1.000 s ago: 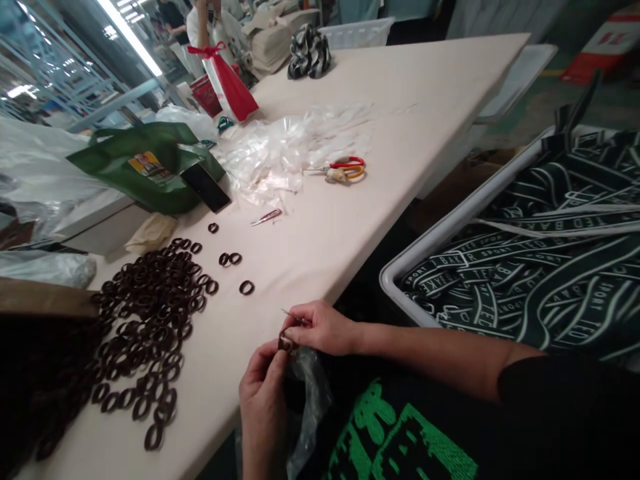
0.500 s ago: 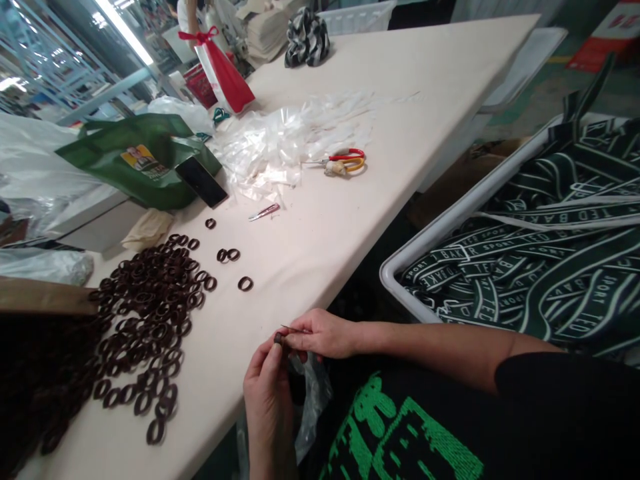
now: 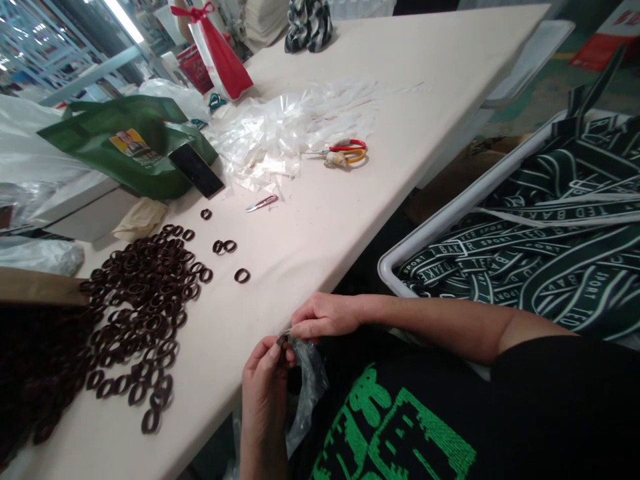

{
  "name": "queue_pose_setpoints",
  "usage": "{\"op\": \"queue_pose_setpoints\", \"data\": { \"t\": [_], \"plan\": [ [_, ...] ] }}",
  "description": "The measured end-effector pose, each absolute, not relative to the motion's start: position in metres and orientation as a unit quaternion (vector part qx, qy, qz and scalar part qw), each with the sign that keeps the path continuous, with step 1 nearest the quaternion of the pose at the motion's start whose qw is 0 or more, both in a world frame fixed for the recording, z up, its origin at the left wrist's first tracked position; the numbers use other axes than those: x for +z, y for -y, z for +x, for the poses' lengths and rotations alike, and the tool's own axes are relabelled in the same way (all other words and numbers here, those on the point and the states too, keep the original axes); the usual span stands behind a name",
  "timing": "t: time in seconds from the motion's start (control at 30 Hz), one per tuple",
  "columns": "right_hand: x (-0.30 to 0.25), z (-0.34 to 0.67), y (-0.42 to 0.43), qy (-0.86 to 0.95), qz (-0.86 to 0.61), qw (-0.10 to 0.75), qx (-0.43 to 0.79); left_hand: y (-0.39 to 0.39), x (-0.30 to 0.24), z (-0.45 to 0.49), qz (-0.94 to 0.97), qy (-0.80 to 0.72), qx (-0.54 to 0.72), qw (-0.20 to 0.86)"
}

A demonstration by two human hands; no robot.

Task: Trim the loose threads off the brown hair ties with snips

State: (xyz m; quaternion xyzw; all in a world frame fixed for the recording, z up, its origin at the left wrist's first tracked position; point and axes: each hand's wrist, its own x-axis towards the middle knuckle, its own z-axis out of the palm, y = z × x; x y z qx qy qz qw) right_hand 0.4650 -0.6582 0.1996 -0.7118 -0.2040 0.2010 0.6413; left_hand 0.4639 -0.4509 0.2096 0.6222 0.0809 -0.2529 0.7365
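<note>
My left hand point(image 3: 265, 377) pinches a small dark brown loop point(image 3: 283, 340) at the table's near edge. My right hand point(image 3: 323, 315) is closed on a thin metal tool, too small to name, whose tip meets the loop. A clear plastic bag point(image 3: 305, 387) hangs just below both hands. A large heap of the same brown loops point(image 3: 135, 307) covers the table to the left, with a few stray loops point(image 3: 242, 275) nearer the hands.
On the cream table point(image 3: 400, 87) lie red-and-yellow scissors point(image 3: 345, 152), small pink snips point(image 3: 263, 203), a pile of clear plastic sleeves point(image 3: 280, 133), a black phone point(image 3: 196, 171) and a green bag point(image 3: 125, 143). A white bin point(image 3: 430, 230) of green printed straps stands to the right.
Both hands have stayed at the table's near edge, working the loop; the loop has turned from open to edge-on between my fingers. The view has tipped slightly downward.
</note>
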Motion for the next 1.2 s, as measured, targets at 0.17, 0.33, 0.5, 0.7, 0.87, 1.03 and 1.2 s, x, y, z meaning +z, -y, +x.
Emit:
{"op": "queue_pose_setpoints", "data": {
  "t": [0.17, 0.33, 0.5, 0.7, 0.87, 1.03, 1.2],
  "plan": [
    [0.199, 0.470, 0.660, 0.240, -0.699, 0.628, 0.244, 0.451, 0.212, 0.463, 0.630, -0.078, -0.293, 0.715],
    [0.198, 0.472, 0.662, 0.276, -0.744, 0.581, 0.181, 0.451, 0.208, 0.462, 0.630, -0.083, -0.309, 0.708],
    [0.193, 0.472, 0.661, 0.295, -0.765, 0.559, 0.124, 0.453, 0.205, 0.462, 0.613, -0.081, -0.321, 0.718],
    [0.187, 0.468, 0.660, 0.302, -0.758, 0.569, 0.099, 0.453, 0.202, 0.462, 0.587, -0.069, -0.339, 0.732],
    [0.186, 0.466, 0.661, 0.307, -0.744, 0.591, 0.054, 0.457, 0.203, 0.463, 0.560, -0.055, -0.351, 0.748],
    [0.189, 0.465, 0.664, 0.325, -0.768, 0.551, -0.021, 0.462, 0.203, 0.466, 0.550, -0.051, -0.366, 0.749],
    [0.188, 0.465, 0.668, 0.314, -0.749, 0.583, 0.018, 0.466, 0.205, 0.469, 0.553, -0.040, -0.381, 0.740]
  ]
}}
